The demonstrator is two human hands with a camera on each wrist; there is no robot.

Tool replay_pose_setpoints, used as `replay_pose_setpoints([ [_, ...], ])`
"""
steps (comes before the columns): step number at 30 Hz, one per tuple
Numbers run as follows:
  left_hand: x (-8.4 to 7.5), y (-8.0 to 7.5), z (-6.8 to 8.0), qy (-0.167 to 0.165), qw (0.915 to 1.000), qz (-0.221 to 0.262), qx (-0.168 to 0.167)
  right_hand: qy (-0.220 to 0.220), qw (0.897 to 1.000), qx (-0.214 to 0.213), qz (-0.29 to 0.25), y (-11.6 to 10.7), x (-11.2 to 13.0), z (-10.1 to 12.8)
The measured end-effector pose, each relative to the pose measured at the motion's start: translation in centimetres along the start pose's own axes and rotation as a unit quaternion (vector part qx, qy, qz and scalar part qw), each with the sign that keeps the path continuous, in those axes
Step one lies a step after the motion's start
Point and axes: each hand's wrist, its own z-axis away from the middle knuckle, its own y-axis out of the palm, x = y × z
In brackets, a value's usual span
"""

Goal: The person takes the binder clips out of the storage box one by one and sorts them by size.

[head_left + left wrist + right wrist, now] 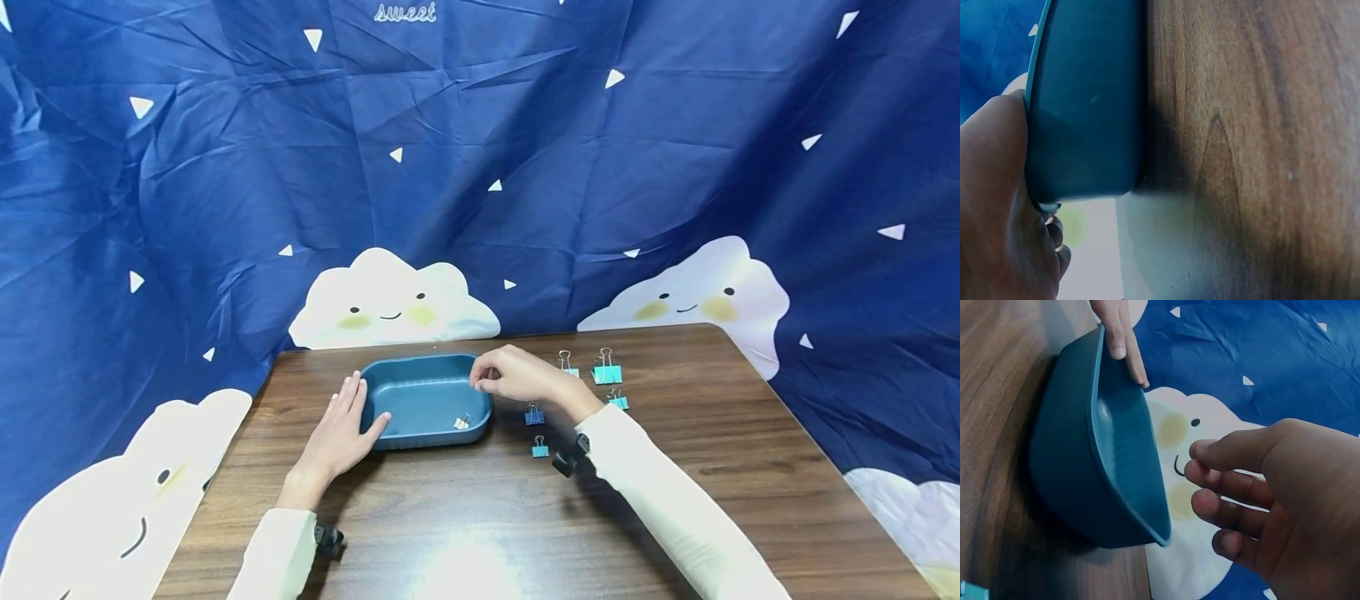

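A blue-green tray [427, 439] sits on the wooden table, with small pale binder clips [462, 422] in its front right corner. My left hand [340, 429] rests on the tray's left end, fingers extended and thumb over the front rim. In the left wrist view the tray's side wall [1085, 125] hides part of that hand. Over the tray's right rim hovers my right hand [521, 375]. Its fingers [1235, 484] are loosely bent, thumb and index tips close together, with nothing visible between them. The nearest clips beside it are a dark blue binder clip [534, 414] and a pale binder clip [569, 367].
Right of the tray lie a large turquoise binder clip [607, 373], a smaller turquoise one [618, 402] and a small light blue one [540, 450]. A blue curtain [465, 108] with clouds hangs behind the table [712, 433].
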Motion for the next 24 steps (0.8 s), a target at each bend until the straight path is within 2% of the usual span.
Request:
replay_pose_setpoints([
  [11,-0.1,0.0,-0.1,0.000,1.0000,0.001,0.000,0.016,0.997,0.081,0.010,1.5,0.2,-3.8],
  [18,-0.1,-0.1,0.0,-0.003,1.0000,-0.001,0.006,0.044,0.989,0.140,0.021,2.5,0.2,-4.7],
  [24,-0.1,-0.2,0.0,-0.002,1.0000,-0.002,0.004,0.047,0.984,0.167,0.045,3.1,0.6,-5.5],
])
